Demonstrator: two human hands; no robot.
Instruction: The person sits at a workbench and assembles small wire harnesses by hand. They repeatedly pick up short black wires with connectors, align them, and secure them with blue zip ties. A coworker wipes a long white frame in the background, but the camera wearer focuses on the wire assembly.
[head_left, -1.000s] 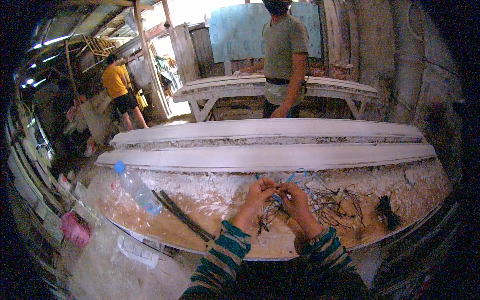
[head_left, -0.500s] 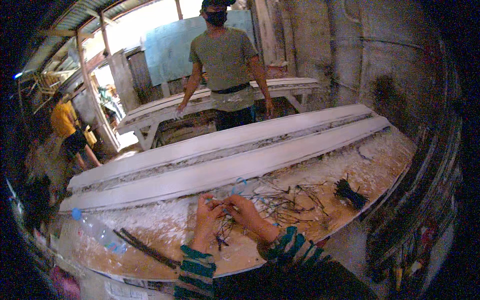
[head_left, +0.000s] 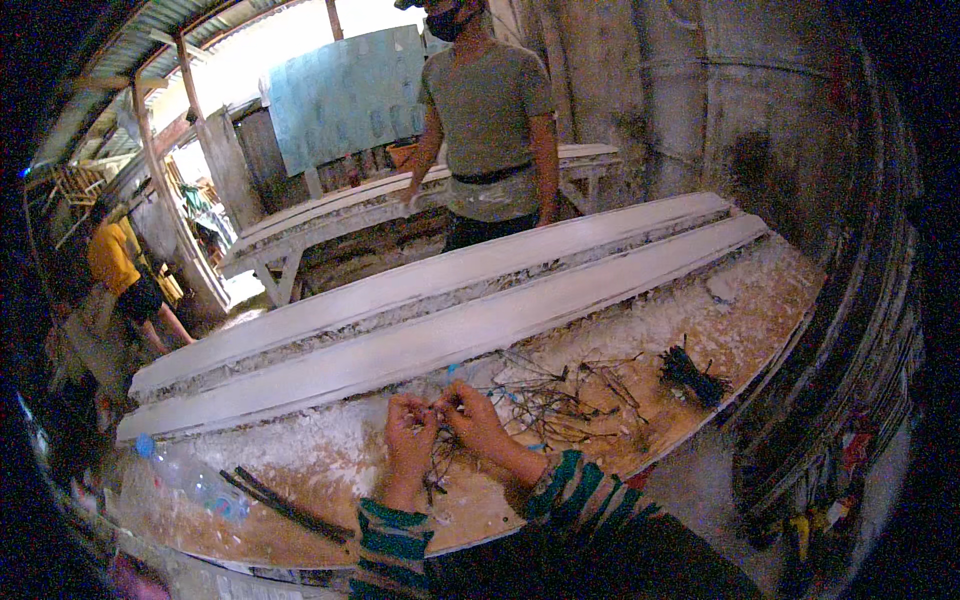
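My left hand [head_left: 408,432] and my right hand [head_left: 474,420] meet over the near part of the table, fingertips pinched close together. Whatever lies between them is too small and blurred to name; a bit of blue strip [head_left: 453,369] shows just beyond the right fingers. Loose thin dark twig-like pieces [head_left: 575,405] are scattered to the right of my hands, with a few more under my right wrist. Farther right lies a tied bundle of dark thin strands [head_left: 692,380].
Long white-coated boards [head_left: 430,335] run across the table [head_left: 730,330] beyond my hands. At left lie a clear bottle with a blue cap [head_left: 195,485] and two dark strips [head_left: 285,505]. A masked person [head_left: 490,130] stands opposite; another in yellow [head_left: 115,260] is far left.
The view has shifted a little. My hands remain pinched together, the left fingers now more curled. The blue loop beyond them shows less. The person opposite has turned and moved right.
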